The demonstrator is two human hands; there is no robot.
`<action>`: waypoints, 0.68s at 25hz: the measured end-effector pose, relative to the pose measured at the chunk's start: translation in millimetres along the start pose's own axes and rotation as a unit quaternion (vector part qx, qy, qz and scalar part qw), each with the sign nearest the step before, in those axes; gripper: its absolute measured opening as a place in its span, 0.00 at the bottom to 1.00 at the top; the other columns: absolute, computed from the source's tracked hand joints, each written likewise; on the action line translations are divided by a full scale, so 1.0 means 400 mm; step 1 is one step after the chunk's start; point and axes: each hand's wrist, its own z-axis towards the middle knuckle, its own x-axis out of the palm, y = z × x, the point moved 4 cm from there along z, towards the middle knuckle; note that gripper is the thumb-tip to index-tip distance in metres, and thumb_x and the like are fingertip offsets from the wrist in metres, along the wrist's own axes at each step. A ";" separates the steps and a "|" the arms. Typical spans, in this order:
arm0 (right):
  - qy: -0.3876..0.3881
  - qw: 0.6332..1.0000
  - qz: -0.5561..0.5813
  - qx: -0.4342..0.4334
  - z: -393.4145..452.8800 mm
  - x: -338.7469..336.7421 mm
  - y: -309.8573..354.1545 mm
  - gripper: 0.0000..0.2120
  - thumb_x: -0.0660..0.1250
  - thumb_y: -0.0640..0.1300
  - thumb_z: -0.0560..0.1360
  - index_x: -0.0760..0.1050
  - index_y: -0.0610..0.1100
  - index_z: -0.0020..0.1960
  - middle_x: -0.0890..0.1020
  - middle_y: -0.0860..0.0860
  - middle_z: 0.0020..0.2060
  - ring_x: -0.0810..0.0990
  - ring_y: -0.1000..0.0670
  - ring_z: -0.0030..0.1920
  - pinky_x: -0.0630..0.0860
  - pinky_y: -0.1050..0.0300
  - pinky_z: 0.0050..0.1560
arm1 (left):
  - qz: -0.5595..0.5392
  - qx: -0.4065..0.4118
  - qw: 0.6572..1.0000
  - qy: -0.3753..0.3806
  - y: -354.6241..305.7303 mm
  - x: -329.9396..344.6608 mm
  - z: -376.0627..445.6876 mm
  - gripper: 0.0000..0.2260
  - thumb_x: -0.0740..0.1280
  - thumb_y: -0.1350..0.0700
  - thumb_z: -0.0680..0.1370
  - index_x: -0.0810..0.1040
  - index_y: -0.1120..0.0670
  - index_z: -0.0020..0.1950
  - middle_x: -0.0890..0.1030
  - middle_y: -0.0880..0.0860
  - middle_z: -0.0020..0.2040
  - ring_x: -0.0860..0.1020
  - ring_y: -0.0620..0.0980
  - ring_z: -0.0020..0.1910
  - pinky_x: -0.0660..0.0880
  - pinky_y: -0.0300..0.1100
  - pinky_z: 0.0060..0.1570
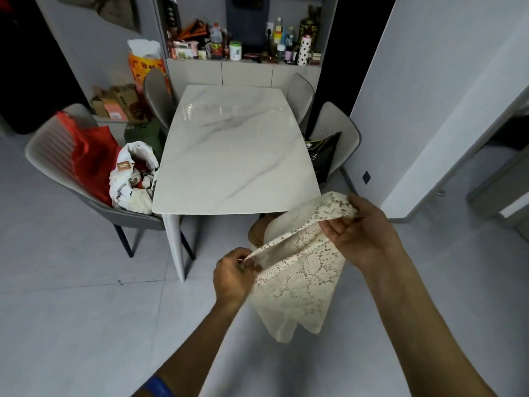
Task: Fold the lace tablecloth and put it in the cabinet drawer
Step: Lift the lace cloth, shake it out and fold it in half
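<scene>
lace tablecloth [300,276] cream, openwork, draped | pinched: left hand [233,275], right hand [362,230]

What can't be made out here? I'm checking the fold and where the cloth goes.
Head view, the only one:
- Lace tablecloth: layer count hidden; the folds overlap, and the right hand and left hand cover the gripped edge.
- Cabinet: no drawer line or handle can be told; too small.
- Shelf bottles' labels: too small.

Lace tablecloth [297,279] covers right hand's [363,233] fingertips and a brown object below the tabletop [234,156] corner. Shelf bottles behind tabletop: labels unreadable.
</scene>
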 end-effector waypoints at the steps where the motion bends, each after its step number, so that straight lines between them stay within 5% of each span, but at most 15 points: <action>1: -0.005 1.000 -0.014 0.000 0.012 -0.018 0.007 0.08 0.65 0.42 0.78 0.79 0.38 0.47 0.86 0.44 0.40 0.84 0.46 0.49 0.80 0.50 0.49 | -0.025 -0.004 0.999 0.026 0.038 -0.008 0.002 0.08 0.71 0.61 0.75 0.80 0.49 0.39 0.83 0.50 0.38 0.81 0.52 0.41 0.76 0.43 0.41; 6: -0.152 0.986 0.006 -0.063 0.080 -0.153 0.039 0.07 0.64 0.40 0.78 0.75 0.41 0.42 0.80 0.46 0.40 0.79 0.50 0.37 0.79 0.56 0.35 | -0.179 0.022 0.982 0.061 0.053 -0.077 0.092 0.11 0.74 0.61 0.73 0.78 0.51 0.34 0.79 0.44 0.31 0.74 0.39 0.33 0.71 0.29 0.35; 9: -0.210 0.977 -0.014 -0.039 0.112 -0.236 -0.014 0.04 0.66 0.44 0.76 0.74 0.43 0.47 0.75 0.45 0.46 0.76 0.48 0.41 0.75 0.53 0.40 | -0.027 0.167 0.974 0.152 -0.079 -0.093 0.134 0.08 0.74 0.54 0.74 0.78 0.52 0.36 0.79 0.47 0.31 0.74 0.40 0.32 0.70 0.33 0.34; 11: -0.211 0.958 -0.185 -0.053 0.112 -0.237 -0.114 0.15 0.68 0.43 0.74 0.73 0.46 0.60 0.74 0.44 0.61 0.76 0.44 0.54 0.75 0.50 0.48 | 0.120 0.277 0.931 0.204 -0.173 -0.084 0.127 0.09 0.71 0.47 0.75 0.79 0.51 0.40 0.81 0.48 0.34 0.77 0.43 0.34 0.72 0.39 0.36; 12: -0.194 0.914 -0.322 -0.154 0.107 -0.221 -0.151 0.27 0.71 0.40 0.72 0.68 0.48 0.69 0.69 0.46 0.70 0.73 0.44 0.64 0.74 0.49 0.57 | 0.180 0.335 0.895 0.233 -0.213 -0.069 0.105 0.10 0.69 0.45 0.76 0.78 0.51 0.41 0.81 0.48 0.35 0.78 0.45 0.36 0.71 0.41 0.37; 14: -0.031 0.721 -0.595 -0.355 0.109 -0.140 -0.224 0.38 0.74 0.40 0.67 0.63 0.52 0.74 0.68 0.51 0.73 0.67 0.50 0.72 0.67 0.52 0.68 | 0.246 0.423 0.828 0.273 -0.265 -0.041 0.056 0.08 0.68 0.47 0.76 0.79 0.50 0.42 0.79 0.47 0.36 0.77 0.47 0.40 0.69 0.40 0.36; 15: 0.058 0.687 -0.624 -0.368 0.116 -0.106 -0.252 0.31 0.74 0.41 0.68 0.70 0.56 0.68 0.77 0.55 0.65 0.73 0.56 0.66 0.70 0.57 0.64 | 0.253 0.439 0.817 0.277 -0.282 -0.034 0.039 0.05 0.69 0.48 0.75 0.79 0.49 0.43 0.80 0.47 0.37 0.78 0.47 0.41 0.70 0.40 0.37; 17: 0.192 0.743 -0.579 -0.276 0.136 -0.073 -0.278 0.16 0.71 0.38 0.72 0.79 0.60 0.47 0.81 0.63 0.37 0.77 0.64 0.39 0.72 0.65 0.43 | 0.245 0.411 0.843 0.246 -0.293 -0.045 0.036 0.07 0.71 0.47 0.72 0.77 0.47 0.46 0.82 0.47 0.37 0.80 0.49 0.39 0.71 0.41 0.36</action>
